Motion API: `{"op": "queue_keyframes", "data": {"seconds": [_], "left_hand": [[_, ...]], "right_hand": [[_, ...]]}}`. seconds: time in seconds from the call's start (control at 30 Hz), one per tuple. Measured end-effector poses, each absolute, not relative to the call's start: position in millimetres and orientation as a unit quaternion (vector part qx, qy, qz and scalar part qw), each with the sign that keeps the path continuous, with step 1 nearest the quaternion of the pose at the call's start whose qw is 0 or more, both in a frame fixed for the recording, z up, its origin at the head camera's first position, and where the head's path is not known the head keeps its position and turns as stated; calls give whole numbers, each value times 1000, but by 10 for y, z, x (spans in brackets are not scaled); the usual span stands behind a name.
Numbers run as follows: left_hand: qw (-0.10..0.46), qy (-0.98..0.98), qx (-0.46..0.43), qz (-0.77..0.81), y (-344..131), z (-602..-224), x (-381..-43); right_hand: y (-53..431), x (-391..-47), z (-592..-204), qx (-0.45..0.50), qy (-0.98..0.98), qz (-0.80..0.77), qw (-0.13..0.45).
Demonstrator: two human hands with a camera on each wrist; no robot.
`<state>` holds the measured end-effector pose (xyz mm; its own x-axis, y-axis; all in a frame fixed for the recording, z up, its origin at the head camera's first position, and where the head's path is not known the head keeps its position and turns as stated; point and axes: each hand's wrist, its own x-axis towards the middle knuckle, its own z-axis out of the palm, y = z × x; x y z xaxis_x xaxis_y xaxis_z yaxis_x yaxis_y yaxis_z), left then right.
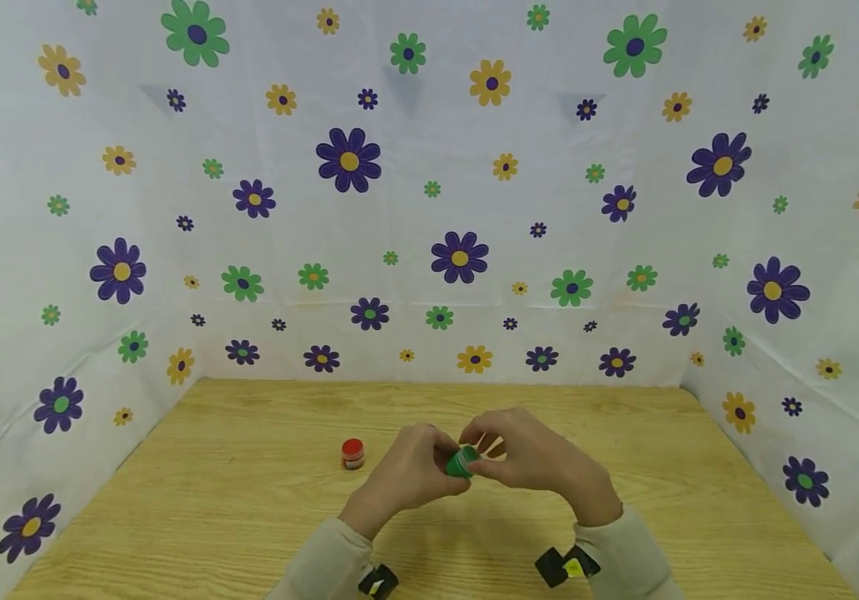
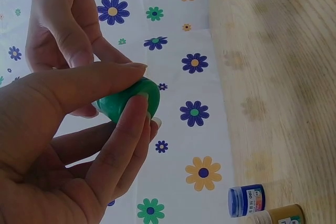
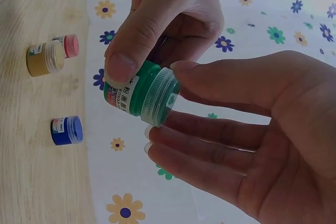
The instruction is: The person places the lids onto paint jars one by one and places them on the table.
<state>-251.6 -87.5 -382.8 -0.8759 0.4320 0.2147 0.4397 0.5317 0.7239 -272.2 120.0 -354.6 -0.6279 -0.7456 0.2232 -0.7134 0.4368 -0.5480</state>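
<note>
Above the wooden table, a small green paint jar (image 3: 143,93) with a clear ridged lid (image 3: 160,98) is held tilted between both hands. My left hand (image 1: 410,471) grips its green body, thumb on one side and fingers on the other. At the lid end is my right hand (image 1: 530,454); its thumb presses the lid's edge, and its fingers reach round the far side. The lid is on the jar in the right wrist view. To the left of the hands in the head view stands a red paint jar (image 1: 352,454).
A blue paint jar (image 3: 67,130) and a gold one (image 3: 45,59) stand on the wooden table (image 1: 249,517), with the red jar partly behind the gold one in the right wrist view. A flower-patterned sheet (image 1: 414,217) encloses the table's back and sides.
</note>
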Motion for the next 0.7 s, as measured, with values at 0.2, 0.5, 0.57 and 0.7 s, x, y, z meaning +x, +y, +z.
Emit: {"op": "queue_keyframes", "data": {"seconds": [0.2,0.5,0.57,0.7], "left_hand": [[7,-875,-249,-415,-875,-3833,-2514],[10,-872,-256,-416,-863,-3827,-2514],[9,-872,-256,-417,-864,-3827,-2513],[10,-873,-255,-416,-865,-3834,-2514]], "right_hand": [[1202,-2713,-3548,-436,840,-320,35],[1198,-2722,-3550,-426,845,-322,37],[1195,-2724,-3553,-424,846,-322,37],[1189,-2729,-3560,-421,848,-320,40]]}}
